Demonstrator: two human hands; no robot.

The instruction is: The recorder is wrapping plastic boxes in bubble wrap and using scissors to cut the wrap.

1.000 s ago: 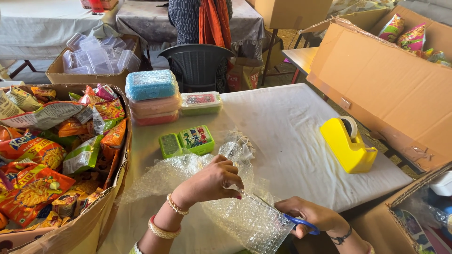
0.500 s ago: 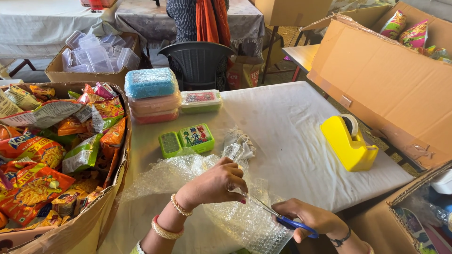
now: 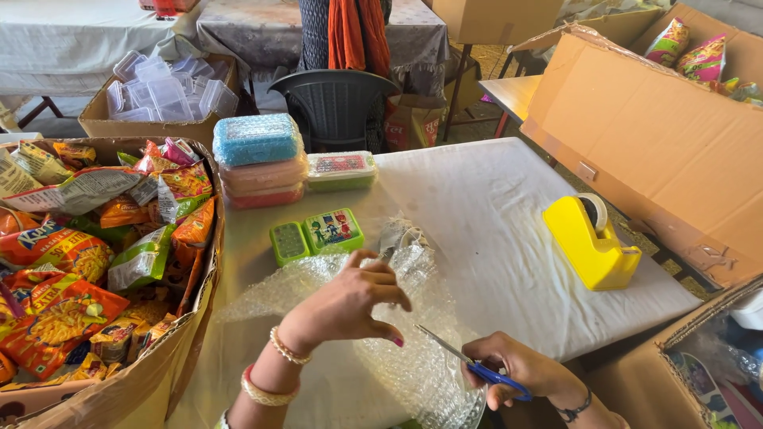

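Clear bubble wrap point(image 3: 413, 357) lay crumpled across the lower centre of the frame, spread over the white bench point(image 3: 493, 206). Blue-handled scissors point(image 3: 469, 361) sat on it at lower right, thin blades pointing upper left.

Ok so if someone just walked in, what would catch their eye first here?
Probably the bright yellow tape dispenser at the right of the white table, and the big cardboard box of colourful snack packets on the left. In front, the left hand holds bubble wrap while the right hand works blue-handled scissors.
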